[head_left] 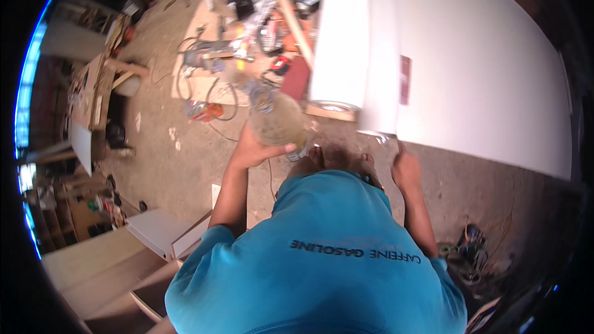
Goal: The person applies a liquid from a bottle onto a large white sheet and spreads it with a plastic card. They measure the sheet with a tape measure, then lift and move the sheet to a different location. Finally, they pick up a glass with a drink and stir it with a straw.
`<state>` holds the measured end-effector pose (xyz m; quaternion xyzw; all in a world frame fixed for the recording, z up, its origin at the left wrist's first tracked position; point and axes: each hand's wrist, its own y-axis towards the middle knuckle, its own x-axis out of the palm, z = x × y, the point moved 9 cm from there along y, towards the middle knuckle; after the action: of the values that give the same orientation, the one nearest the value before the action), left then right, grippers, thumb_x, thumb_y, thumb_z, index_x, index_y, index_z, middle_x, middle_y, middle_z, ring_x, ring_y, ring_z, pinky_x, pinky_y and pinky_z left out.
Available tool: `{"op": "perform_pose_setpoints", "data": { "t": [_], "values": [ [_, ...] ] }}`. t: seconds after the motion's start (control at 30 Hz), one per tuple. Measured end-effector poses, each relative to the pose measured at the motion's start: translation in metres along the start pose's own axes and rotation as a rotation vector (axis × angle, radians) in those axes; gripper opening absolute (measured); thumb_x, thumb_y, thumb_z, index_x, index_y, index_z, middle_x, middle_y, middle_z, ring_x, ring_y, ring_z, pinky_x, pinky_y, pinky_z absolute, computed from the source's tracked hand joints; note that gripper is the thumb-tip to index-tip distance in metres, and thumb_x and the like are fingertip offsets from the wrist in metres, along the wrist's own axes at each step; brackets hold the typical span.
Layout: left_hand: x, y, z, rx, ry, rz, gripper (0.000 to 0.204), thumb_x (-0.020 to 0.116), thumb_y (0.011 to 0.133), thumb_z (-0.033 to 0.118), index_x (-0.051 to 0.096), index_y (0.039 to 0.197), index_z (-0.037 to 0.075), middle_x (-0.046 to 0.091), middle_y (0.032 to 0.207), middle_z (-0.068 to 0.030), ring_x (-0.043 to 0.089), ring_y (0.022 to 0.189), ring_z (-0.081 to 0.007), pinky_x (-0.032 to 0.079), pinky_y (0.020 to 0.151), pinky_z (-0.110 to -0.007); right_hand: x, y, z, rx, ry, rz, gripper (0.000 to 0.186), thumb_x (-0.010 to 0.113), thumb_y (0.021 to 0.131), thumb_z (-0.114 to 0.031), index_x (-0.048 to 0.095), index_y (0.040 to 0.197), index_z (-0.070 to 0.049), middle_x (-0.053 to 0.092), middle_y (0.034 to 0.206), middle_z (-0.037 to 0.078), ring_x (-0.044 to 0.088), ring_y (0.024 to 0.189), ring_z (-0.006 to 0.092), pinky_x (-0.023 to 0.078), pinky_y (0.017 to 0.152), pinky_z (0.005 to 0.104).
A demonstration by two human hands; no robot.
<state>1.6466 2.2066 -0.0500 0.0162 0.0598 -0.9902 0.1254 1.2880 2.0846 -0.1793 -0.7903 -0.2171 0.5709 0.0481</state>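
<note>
Here left hand point(255, 148) grips round clear plastic bottle point(278, 119).

floor point(179, 148): dusty concrete | boards point(93, 266): pale, lower left | bench point(93, 93): wooden, left | light: warm daylight

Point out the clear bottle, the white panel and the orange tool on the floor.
clear bottle point(278, 122), head view, middle of its body above the left hand point(252, 151)
white panel point(482, 68), head view, bare face
orange tool point(207, 111), head view, its body
</note>
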Motion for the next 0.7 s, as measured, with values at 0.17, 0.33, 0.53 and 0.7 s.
{"op": "perform_pose_setpoints", "data": {
  "t": [0.17,0.33,0.53,0.7],
  "values": [
    [-0.051,0.004,0.010,0.050,-0.099,0.082,0.088,0.091,0.067,0.007,0.041,0.140,0.001,0.059,0.130,-0.0106,0.058,0.121,-0.0197,0.048,0.104,-0.038,-0.122,-0.030,-0.025,0.141,0.062,0.424,0.043,0.045,0.096,-0.004,0.056,0.138,-0.006,0.069,0.095,0.026,0.070,0.086,0.0413,0.055,0.076,0.0480],
    [-0.059,0.018,0.014,0.195,0.024,-0.057,0.090,0.090,0.069,0.014,0.040,0.142,0.000,0.058,0.133,-0.0112,0.057,0.124,-0.0209,0.045,0.106,-0.038,-0.200,-0.058,-0.254,-0.798,0.263,0.481,0.056,0.042,0.087,0.012,0.058,0.137,-0.007,0.057,0.140,0.019,0.053,0.132,0.0362,0.040,0.112,0.0438],
    [-0.076,0.007,0.011,0.286,0.155,0.003,0.097,0.091,0.062,0.026,0.041,0.142,0.001,0.059,0.133,-0.0195,0.059,0.124,-0.0294,0.045,0.104,-0.041,-0.183,-0.095,-0.406,-1.190,0.045,0.346,0.061,0.056,0.075,0.008,0.064,0.133,-0.012,0.059,0.140,0.015,0.054,0.125,0.0395,0.044,0.106,0.0460],
    [-0.105,-0.017,0.007,0.333,0.156,0.120,0.096,0.091,0.063,0.025,0.041,0.141,-0.001,0.059,0.133,-0.0194,0.059,0.123,-0.0281,0.045,0.104,-0.040,-0.159,-0.106,-0.441,-1.261,-0.009,0.068,0.074,0.060,0.069,0.007,0.057,0.140,-0.012,0.054,0.144,0.016,0.051,0.130,0.0384,0.041,0.109,0.0460]
  ]
}}
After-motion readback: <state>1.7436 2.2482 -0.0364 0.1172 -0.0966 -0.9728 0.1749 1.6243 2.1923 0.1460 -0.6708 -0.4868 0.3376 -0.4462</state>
